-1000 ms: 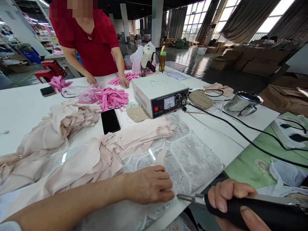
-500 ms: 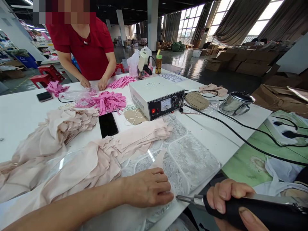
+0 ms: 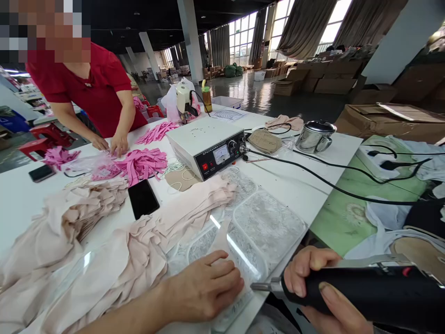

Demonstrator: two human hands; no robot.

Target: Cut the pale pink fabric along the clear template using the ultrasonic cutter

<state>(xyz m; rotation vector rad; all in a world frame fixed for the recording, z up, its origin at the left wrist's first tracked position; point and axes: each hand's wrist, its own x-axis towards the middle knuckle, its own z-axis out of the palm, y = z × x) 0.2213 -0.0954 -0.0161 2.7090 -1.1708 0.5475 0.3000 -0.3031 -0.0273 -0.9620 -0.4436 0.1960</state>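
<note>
My left hand [image 3: 208, 285] lies palm down on a clear template sheet [image 3: 267, 227], fingers loosely spread. A pale pink fabric piece [image 3: 219, 236] runs out from under it; the rest of that piece is hidden. My right hand [image 3: 313, 278] is wrapped around a black handheld ultrasonic tool [image 3: 351, 292]. The tool's slim metal tip points left, just right of my left fingertips and close to the template's edge. Beside my left hand, layered pale pink fabric pieces [image 3: 139, 250] spread across the template and the table.
A control box [image 3: 208, 146] with a dial and black cable stands at mid-table. Around it are a phone [image 3: 142, 198], pink straps [image 3: 144, 162] and a steel mug [image 3: 315, 137]. A person in red [image 3: 93, 93] handles pink items across the table. A power strip [image 3: 380, 161] lies at right.
The camera view has swung right and tilted slightly. My left hand has shifted a little, its fingers more spread. The tool stays in my right hand, its tip still close to the left fingers.
</note>
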